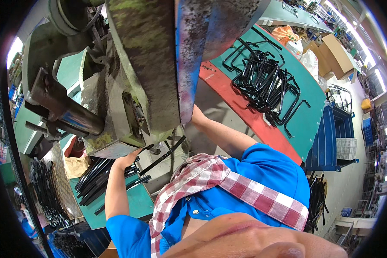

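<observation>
Black bar (163, 156) slants just below the worn, green-stained machine (152, 56), near the person's left hand (125, 161). That hand reaches to the machine's lower edge, fingers close together; their tips are obscured, so whether they grip anything cannot be told. The right hand (196, 115) goes behind the machine's blue-streaked side; its fingers' spread and hold cannot be told. Black tubes (96, 178) lie below the machine on a green table (137, 198).

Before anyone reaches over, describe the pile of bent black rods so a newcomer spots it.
Right of the big machine stands a green table with a red edge. On it lies a tangled pile of glossy black rods, clearly bent, unlike the straighter rods near the left hand.
</observation>
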